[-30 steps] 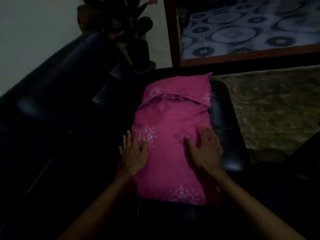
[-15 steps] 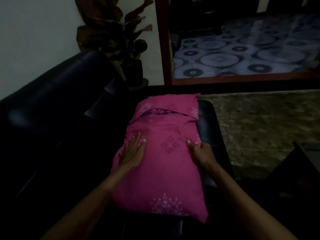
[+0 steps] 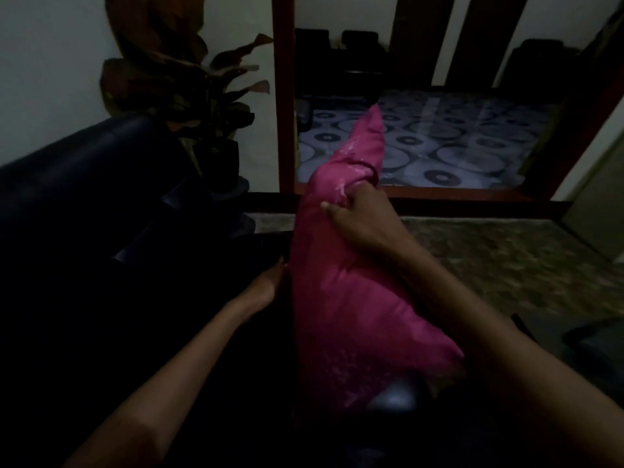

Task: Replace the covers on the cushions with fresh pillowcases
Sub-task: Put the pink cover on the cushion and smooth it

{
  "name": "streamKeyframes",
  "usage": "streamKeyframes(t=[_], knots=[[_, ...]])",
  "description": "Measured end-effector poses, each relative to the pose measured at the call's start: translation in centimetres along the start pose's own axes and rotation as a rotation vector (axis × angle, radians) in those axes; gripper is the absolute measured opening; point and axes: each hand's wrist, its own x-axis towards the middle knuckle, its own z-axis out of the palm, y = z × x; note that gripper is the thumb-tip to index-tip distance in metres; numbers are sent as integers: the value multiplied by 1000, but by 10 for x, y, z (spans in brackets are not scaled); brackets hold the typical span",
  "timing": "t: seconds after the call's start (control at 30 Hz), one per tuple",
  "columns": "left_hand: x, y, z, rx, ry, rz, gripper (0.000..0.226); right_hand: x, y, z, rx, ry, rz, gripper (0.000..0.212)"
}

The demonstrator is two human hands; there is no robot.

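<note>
right hand (image 3: 363,219): clamped on a bunch of pink cover near the top of the cushion (image 3: 341,298)
left hand (image 3: 266,285): against the cushion's left edge, fingers hidden, can't tell if it's gripping
cushion: tipped up on edge over the dark sofa (image 3: 84,170), top corner pointing away
risk: only the cloth is pinched, so I reckon the filling could slide down inside or the flap pop open
count: one cushion, one sofa, one plant (image 3: 189,92), two hands
</note>
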Motion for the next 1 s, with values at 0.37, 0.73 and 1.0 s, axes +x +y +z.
streamKeyframes(t=[0.37,0.73,1.0], knots=[[17,89,-107,-142,-129,-3,53,23,-58,134,176,-133,131,27],[32,-44,-140,-496,-85,-258,36,-6,74,202,-190,-151,715,85],[38,-65,-133,-618,-37,-234,16,-11,94,195,-114,76,694,69]])
